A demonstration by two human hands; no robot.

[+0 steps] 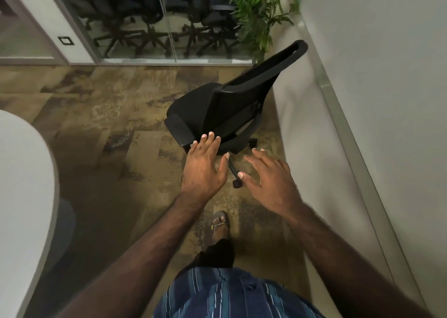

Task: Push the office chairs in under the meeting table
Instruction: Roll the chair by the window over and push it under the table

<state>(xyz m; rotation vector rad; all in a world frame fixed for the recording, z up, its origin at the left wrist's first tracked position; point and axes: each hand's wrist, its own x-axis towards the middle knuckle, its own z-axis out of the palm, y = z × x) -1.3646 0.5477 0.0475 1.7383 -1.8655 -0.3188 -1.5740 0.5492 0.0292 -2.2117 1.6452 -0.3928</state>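
Note:
A black office chair (225, 109) stands on the carpet close to the right-hand wall, its back turned toward me and its seat facing the far glass wall. The white meeting table (21, 172) curves along the left edge of view, well apart from the chair. My left hand (205, 165) is stretched out with straight, spread fingers, its tips just short of the chair's near armrest. My right hand (268, 175) is also spread and empty, hovering over the chair's wheeled base. Neither hand holds anything.
A white wall (362, 75) runs down the right side. A glass partition (157, 27) at the back shows several more black chairs behind it. A green potted plant (261, 10) stands in the far corner. Patterned brown carpet (108, 124) lies between table and chair.

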